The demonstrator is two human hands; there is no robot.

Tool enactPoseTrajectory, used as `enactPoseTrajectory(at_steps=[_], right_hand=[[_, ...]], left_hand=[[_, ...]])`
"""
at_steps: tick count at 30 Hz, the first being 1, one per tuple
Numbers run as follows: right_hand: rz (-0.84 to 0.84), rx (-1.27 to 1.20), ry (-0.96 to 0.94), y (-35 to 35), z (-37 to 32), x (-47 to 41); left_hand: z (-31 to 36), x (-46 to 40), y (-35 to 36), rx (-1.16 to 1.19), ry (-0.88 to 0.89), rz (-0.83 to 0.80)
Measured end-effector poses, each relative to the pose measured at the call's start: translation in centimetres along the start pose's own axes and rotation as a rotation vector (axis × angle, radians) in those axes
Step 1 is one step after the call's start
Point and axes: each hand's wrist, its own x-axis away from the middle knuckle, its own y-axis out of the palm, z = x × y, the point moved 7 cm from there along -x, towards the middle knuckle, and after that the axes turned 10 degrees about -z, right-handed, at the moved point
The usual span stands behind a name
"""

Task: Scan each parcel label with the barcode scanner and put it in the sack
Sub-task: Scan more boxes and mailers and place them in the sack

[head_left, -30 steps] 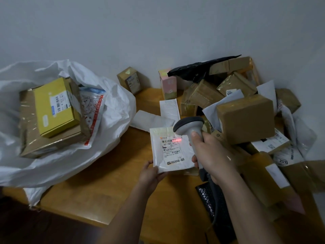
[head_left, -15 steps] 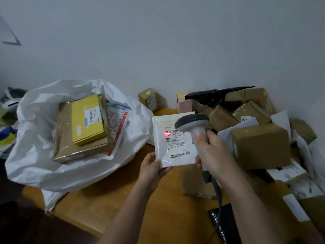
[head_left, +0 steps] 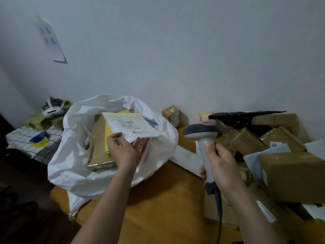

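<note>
Left hand [head_left: 123, 150] pinched white poly mailer [head_left: 131, 126] by near edge, above open sack [head_left: 73, 155] at bench [head_left: 158, 199] left end. Judged light, floppy, slippery. Right hand [head_left: 221, 166] gripped barcode scanner [head_left: 202, 136].

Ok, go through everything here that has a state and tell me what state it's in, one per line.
White parcel: held over the sack's mouth, label up, not yet released.
Left hand: pinches the parcel's near edge.
Barcode scanner: upright, away from the parcel; no red light visible.
Right hand: grips the scanner's handle.
Sack: open, already holding boxes.
Parcel pile: heaped on the table at the right.
</note>
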Motion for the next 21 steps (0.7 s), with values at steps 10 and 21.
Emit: enactPoseTrajectory(at_steps=[10,21], right_hand=[[0.060,-0.014,0.024,-0.6,1.3,-1.9],[0.199,-0.041,0.110,-4.9,4.7,-4.2]], left_hand=[[0.0,-4.7,-0.2,-0.861,-0.222,-0.004],[-1.3,-0.5,9.1,-1.011,0.506,-0.332]])
